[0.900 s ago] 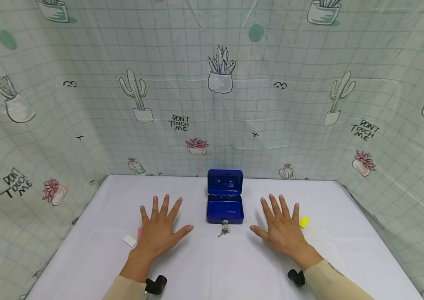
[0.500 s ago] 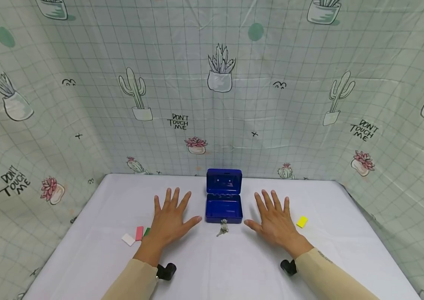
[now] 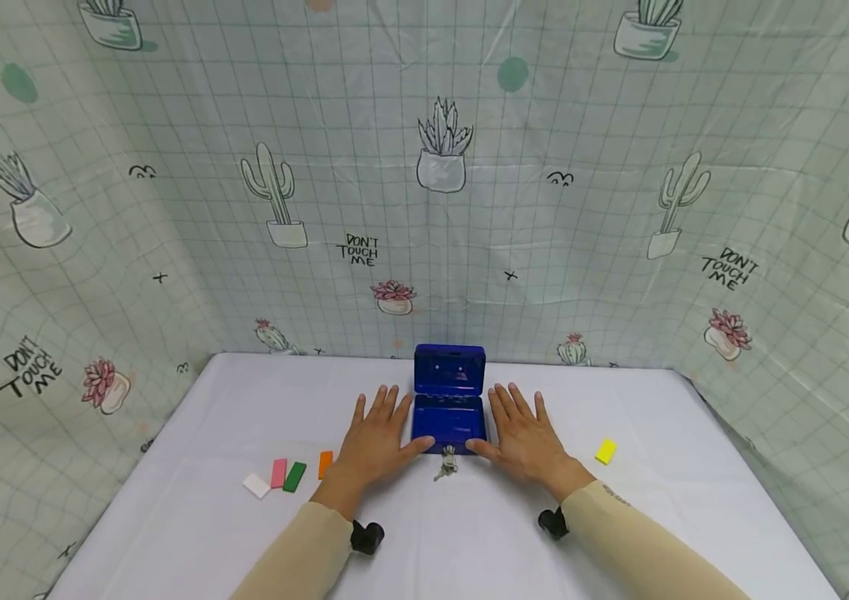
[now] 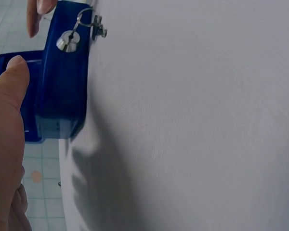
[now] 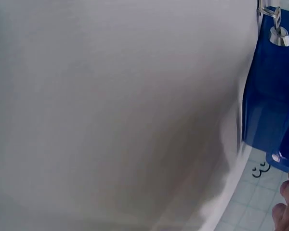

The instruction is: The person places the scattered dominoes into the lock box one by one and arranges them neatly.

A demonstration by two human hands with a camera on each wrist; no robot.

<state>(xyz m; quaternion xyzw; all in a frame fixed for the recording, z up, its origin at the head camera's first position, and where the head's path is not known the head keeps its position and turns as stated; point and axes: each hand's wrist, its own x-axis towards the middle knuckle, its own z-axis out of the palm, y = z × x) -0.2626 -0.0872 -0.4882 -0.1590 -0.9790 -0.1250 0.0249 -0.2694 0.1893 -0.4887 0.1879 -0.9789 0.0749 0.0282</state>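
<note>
In the head view a blue metal cash box (image 3: 448,422) stands on the table with its lid (image 3: 449,380) raised. A key sits in the front lock, and a ring of keys (image 3: 445,467) hangs from it. My left hand (image 3: 375,442) is at the box's left side, fingers straight and thumb near the front corner. The right hand (image 3: 527,442) mirrors it on the right. Whether either hand touches the box I cannot tell. In the left wrist view the left thumb (image 4: 12,91) shows beside the box (image 4: 65,91); the right wrist view shows the box's side (image 5: 267,106).
White (image 3: 257,486), pink (image 3: 278,473), green (image 3: 294,477) and orange (image 3: 326,464) small blocks lie left of the left forearm. A yellow block (image 3: 606,452) lies to the right. A patterned cloth (image 3: 514,208) hangs behind the white table (image 3: 424,542).
Both hands have moved inward to the sides of the cash box. The pink, green and orange blocks, hidden or partly covered by the left hand before, now show. The box has stayed put.
</note>
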